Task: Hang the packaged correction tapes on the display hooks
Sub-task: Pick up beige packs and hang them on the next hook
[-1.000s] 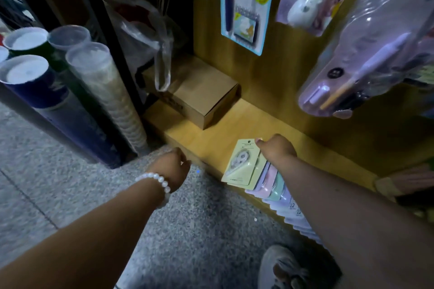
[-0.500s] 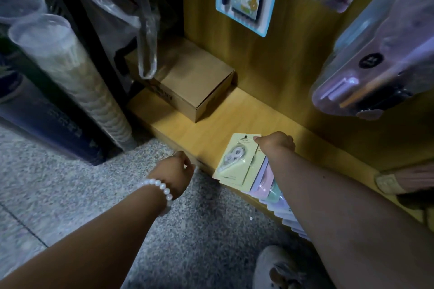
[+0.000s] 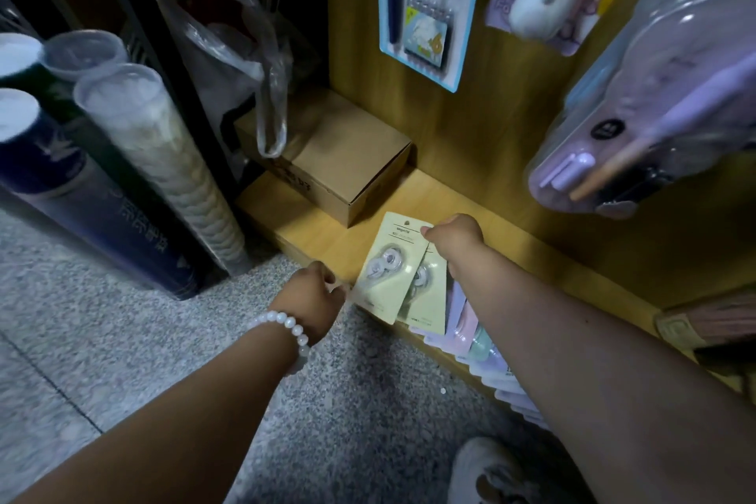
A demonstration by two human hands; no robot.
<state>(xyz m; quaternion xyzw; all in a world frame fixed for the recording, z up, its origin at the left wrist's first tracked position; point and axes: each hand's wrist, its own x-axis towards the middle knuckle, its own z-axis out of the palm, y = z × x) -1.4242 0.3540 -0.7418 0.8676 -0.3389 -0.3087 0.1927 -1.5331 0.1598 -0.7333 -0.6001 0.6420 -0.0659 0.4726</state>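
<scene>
Right hand point(image 3: 454, 237): fingers curled over the top edge of the top correction tape card point(image 3: 390, 266), thumb tip on its upper right corner; grips it.
Top correction tape card: pale yellow-green backing, clear blister with a white dispenser; lies tilted on the front of the wooden shelf point(image 3: 482, 196), lower end overhanging the shelf edge.
Second card point(image 3: 427, 295): same type, directly under the first, offset to the right.
Remaining cards point(image 3: 470, 331): pastel pink, green and lilac packs fanned in a row along the shelf edge, partly hidden by the right forearm.
Left hand point(image 3: 313, 295): just left of the top card's lower corner, fingers curled inward; contact with the card cannot be told.
Bead bracelet point(image 3: 286, 323): white, on the left wrist.
Cardboard box point(image 3: 327, 160): closed, at the shelf's left rear.
Hanging stationery packs point(image 3: 421, 0): on the wooden back panel above the shelf.
Floor point(image 3: 122, 340): grey speckled stone.
</scene>
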